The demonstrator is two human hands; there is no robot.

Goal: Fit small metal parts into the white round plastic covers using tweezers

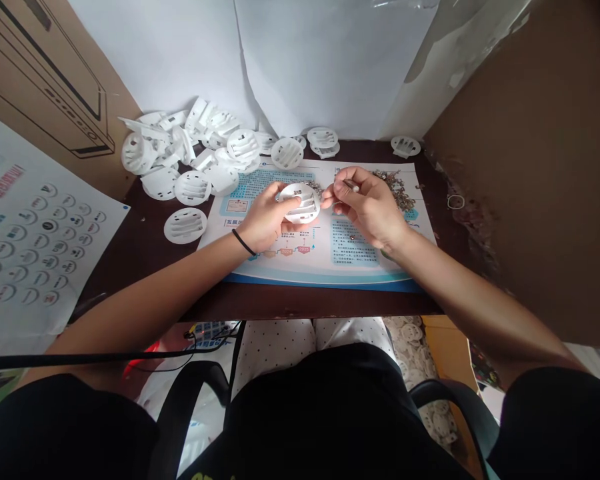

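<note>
My left hand (271, 217) is closed around a round white plastic battery housing (307, 205), its slotted face turned up and my thumb lying across it. Just right of the housing, my right hand (367, 203) is closed in a pinch, apart from it. Between its fingers is a slim tool (351, 186) with a dark part and a pale end; its kind is not clear and most of it is hidden. Small metal pieces (403, 193) lie heaped beyond my right hand, partly covered by it. One loose metal piece (352, 237) sits below that hand on the printed sheet (325, 267).
Many similar white housings (215, 127) are piled at the back left, with one (185, 225) nearer the front. Another (405, 146) stands at the back right. Cardboard (530, 180) walls the right side of the dark table (280, 303). A black cable (105, 359) crosses the lower left.
</note>
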